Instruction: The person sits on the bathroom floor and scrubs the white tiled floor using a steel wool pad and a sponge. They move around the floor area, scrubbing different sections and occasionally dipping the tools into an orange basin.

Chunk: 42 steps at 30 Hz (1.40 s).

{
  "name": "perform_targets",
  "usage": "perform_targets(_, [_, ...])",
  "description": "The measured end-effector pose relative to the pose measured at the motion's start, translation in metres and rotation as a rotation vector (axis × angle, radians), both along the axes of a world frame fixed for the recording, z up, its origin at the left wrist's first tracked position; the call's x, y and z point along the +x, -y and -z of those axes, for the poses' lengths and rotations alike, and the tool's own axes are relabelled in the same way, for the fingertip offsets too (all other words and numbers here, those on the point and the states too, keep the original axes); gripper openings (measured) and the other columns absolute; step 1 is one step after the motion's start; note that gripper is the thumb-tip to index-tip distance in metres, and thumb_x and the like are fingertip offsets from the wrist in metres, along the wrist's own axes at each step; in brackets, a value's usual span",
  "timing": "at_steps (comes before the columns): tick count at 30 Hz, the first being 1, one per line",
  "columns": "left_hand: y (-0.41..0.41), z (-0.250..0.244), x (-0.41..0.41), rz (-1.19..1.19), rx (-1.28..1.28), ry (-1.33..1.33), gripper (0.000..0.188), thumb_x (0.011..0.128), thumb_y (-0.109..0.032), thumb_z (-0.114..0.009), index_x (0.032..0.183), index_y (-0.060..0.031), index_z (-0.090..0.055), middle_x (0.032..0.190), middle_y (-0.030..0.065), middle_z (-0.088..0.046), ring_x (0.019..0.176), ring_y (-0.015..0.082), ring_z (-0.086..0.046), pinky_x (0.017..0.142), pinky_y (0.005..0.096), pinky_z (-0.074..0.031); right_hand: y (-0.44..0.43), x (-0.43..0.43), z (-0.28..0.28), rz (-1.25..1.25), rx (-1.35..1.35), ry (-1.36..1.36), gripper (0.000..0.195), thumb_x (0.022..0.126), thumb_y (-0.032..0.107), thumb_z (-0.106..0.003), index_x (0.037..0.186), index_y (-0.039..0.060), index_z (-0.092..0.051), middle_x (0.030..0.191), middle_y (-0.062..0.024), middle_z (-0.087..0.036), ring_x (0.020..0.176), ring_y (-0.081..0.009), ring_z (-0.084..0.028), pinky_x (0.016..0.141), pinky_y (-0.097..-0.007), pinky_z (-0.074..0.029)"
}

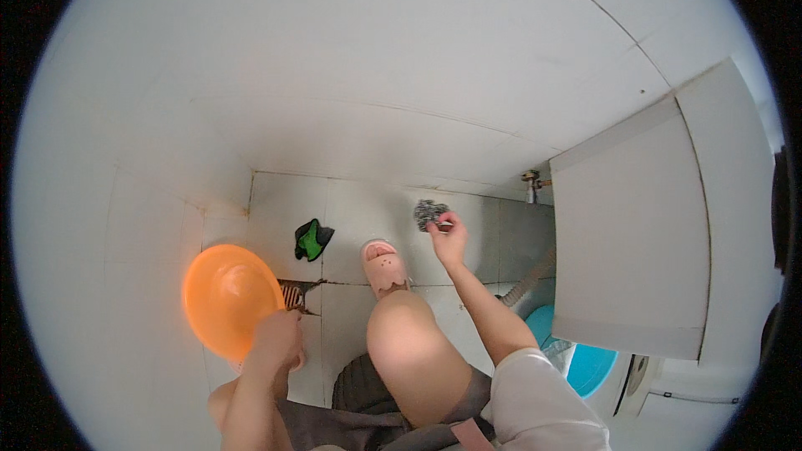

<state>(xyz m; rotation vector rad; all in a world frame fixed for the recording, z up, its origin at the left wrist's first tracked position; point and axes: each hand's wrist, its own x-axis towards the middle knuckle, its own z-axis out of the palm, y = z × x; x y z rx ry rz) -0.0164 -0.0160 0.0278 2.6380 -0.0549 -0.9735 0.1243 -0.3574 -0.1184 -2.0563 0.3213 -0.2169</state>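
Note:
My left hand [280, 333] grips the rim of an orange plastic basin [229, 300], which is tilted so that its inside shows. Between the thumb and fingers of my right hand [449, 241] is a crumpled, black-and-white scrubber or cloth [430, 214]; I cannot tell which. It is over the tiled floor close to the wall. On the floor between the two hands lies a green and black cloth or scrub pad [312, 240]. The fingers of my left hand are partly hidden behind its back.
A rusty floor drain [292, 296] sits beside the basin. My foot in a pink slipper [383, 266] stands mid-floor. To the right are a white cabinet [626, 232], a metal valve [531, 185], a corrugated hose [529, 280] and a blue bin [592, 369]. A tiled wall [376, 62] rises ahead.

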Motion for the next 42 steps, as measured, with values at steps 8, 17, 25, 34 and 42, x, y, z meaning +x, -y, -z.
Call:
perform_targets(8, [0.035,0.01,0.029,0.027,0.04,-0.021,0.023,0.083,-0.013,-0.051,0.099,-0.0057,-0.066,0.096,0.0193,-0.066,0.091,0.0357,-0.063,0.078,0.0454,-0.05,0.018,0.093,-0.083,0.379,0.367,0.518,0.02,0.075,0.0,-0.069,0.087,0.0027,-0.054,0.072,0.0005,-0.049,0.062,-0.0082,-0.045,0.06,-0.023,-0.042])
perform_targets(17, [0.051,0.039,0.045,0.15,-0.008,-0.01,0.024,0.083,-0.012,-0.049,0.1,-0.0037,-0.063,0.097,0.0173,-0.065,0.092,0.0326,-0.063,0.078,0.0427,-0.051,0.044,0.137,-0.007,0.545,0.316,0.325,0.019,0.071,-0.009,-0.061,0.082,0.0024,-0.05,0.07,-0.0002,-0.049,0.059,-0.0086,-0.048,0.052,-0.0258,-0.046])
perform_targets(25, [0.045,0.033,0.045,0.121,-0.025,0.027,0.023,0.084,-0.013,-0.051,0.099,-0.0038,-0.065,0.096,0.0185,-0.065,0.092,0.034,-0.063,0.078,0.044,-0.051,0.015,0.133,-0.12,0.399,0.42,0.54,0.019,0.073,-0.008,-0.062,0.089,-0.0018,-0.054,0.071,-0.0007,-0.05,0.059,-0.0064,-0.049,0.054,-0.0234,-0.048])
perform_targets(34, [0.04,0.043,0.038,0.154,0.001,0.017,0.025,0.084,-0.013,-0.049,0.1,-0.0032,-0.065,0.094,0.0198,-0.066,0.091,0.0359,-0.063,0.078,0.0462,-0.051,-0.005,0.132,-0.164,0.315,0.435,0.552,0.021,0.071,-0.007,-0.062,0.09,-0.0038,-0.055,0.07,0.0007,-0.049,0.058,-0.0055,-0.046,0.056,-0.0234,-0.051])
perform_targets(42, [0.045,0.041,0.04,0.14,-0.048,0.06,0.022,0.085,-0.014,-0.049,0.096,-0.0016,-0.064,0.096,0.0201,-0.065,0.092,0.0347,-0.063,0.079,0.0446,-0.051,-0.002,0.135,-0.135,0.449,0.482,0.391,0.016,0.071,-0.006,-0.063,0.082,-0.0013,-0.052,0.068,0.0005,-0.046,0.056,-0.0075,-0.046,0.046,-0.0269,-0.05])
